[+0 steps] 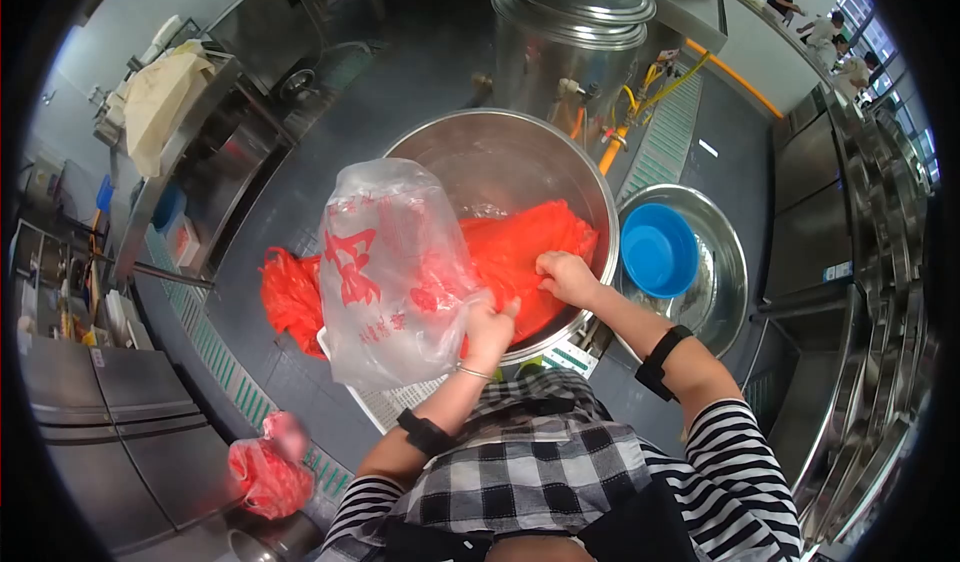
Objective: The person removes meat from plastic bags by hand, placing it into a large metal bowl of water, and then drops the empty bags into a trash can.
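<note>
A clear plastic bag with red print [385, 272] hangs at the left rim of a big steel pot [450, 147], its lower edge beside my left hand [488, 330], whose fingers are closed on it. Inside the pot, partly over the near side, lies a red plastic bag [520, 252]. My right hand [568, 280] pinches the red bag near the pot's right side. Some liquid shows on the pot's bottom behind the bags. More red plastic [290, 297] bulges out left of the clear bag.
Right of the pot, a blue basin [659, 250] sits in a wide steel basin [715, 307]. A lidded steel pot [570, 42] stands behind. A red bag [270, 477] is at lower left. Steel counters line both sides; several people [825, 37] are far right.
</note>
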{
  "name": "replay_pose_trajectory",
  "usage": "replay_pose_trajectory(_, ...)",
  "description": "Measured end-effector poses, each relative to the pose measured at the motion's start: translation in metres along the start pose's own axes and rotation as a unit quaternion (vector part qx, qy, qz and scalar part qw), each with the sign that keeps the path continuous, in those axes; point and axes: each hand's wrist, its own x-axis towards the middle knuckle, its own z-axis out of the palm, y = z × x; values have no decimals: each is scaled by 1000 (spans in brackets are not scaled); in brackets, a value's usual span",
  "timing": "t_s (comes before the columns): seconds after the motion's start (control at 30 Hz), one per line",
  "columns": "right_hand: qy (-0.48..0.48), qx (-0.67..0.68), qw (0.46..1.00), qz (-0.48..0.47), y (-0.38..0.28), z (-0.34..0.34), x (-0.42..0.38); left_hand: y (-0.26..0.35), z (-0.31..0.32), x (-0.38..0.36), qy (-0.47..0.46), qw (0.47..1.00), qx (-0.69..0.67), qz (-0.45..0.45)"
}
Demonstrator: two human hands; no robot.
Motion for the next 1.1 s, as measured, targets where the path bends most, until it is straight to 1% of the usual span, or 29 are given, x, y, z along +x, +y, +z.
replay_pose_trajectory(0.03,0,0,1000,-18,0,-1,0,4,4,-1,-3,1000,2,-6)
replay_pose_trajectory(0.07,2,-2,999,-37,-1,-5,0,11,7,-2,-7,992,-125,-30)
replay_pose_trajectory(0.1,2,1,999,-34,-3,-7,0,24,7,-2,-10,967,-248,-55)
replay_pose_trajectory(0.13,-8,17,999,-37,-5,-8,1,6,10,9,-10,978,-203,-45)
replay_pose_trajectory(0.17,-20,32,998,-40,-6,-8,6,2,11,14,-12,978,-201,-47)
replay_pose_trajectory(0.23,-18,45,998,-43,-8,-16,12,32,7,17,59,981,-145,-111)
replay_pose_trajectory(0.27,-43,74,996,-38,-9,-23,14,35,6,21,70,973,-181,-125)
replay_pose_trajectory(0.3,-67,103,992,-36,-6,-31,10,50,7,19,71,974,-177,-125)
replay_pose_trajectory(0.37,53,110,987,-106,13,-46,9,80,-3,20,49,952,-256,-161)
replay_pose_trajectory(0.4,53,112,992,-39,28,-54,8,75,-10,29,41,947,-270,-170)
replay_pose_trajectory(0.43,94,32,995,9,42,-60,5,88,-16,32,59,945,-278,-159)
replay_pose_trajectory(0.5,84,-70,989,99,69,-60,-1,124,-35,28,42,937,-303,-169)
replay_pose_trajectory(0.53,84,-66,989,101,77,-55,0,135,-45,27,54,940,-296,-161)
replay_pose_trajectory(0.6,-40,-47,996,67,89,-47,3,141,-63,32,71,945,-288,-139)
replay_pose_trajectory(0.63,-41,-44,996,66,91,-42,8,142,-74,37,71,936,-316,-140)
replay_pose_trajectory(0.7,-59,13,995,74,83,-35,21,156,-86,34,57,932,-331,-136)
replay_pose_trajectory(0.73,-58,95,989,102,76,-34,27,155,-88,35,63,931,-330,-139)
replay_pose_trajectory(0.77,-63,98,988,97,65,-28,33,152,-89,37,71,934,-325,-128)
replay_pose_trajectory(0.8,7,245,955,165,54,-22,40,151,-91,40,77,937,-321,-116)
replay_pose_trajectory(0.83,75,383,892,228,44,-20,47,152,-91,40,81,936,-323,-116)
replay_pose_trajectory(0.87,56,214,940,260,34,-20,53,154,-89,40,76,937,-317,-122)
replay_pose_trajectory(0.9,55,169,945,274,34,-6,54,155,-87,38,69,940,-308,-129)
replay_pose_trajectory(0.97,161,269,897,313,52,37,61,149,-87,35,88,947,-286,-116)
replay_pose_trajectory(1.0,221,385,840,314,53,33,58,148,-87,28,108,953,-264,-106)
replay_pose_trajectory(1.03,277,492,765,309,48,15,59,147,-91,26,114,952,-264,-107)
replay_pose_trajectory(1.07,286,598,674,325,47,-7,59,148,-96,26,112,953,-268,-85)
replay_pose_trajectory(1.1,242,683,618,304,24,-48,55,147,-101,27,105,955,-269,-69)
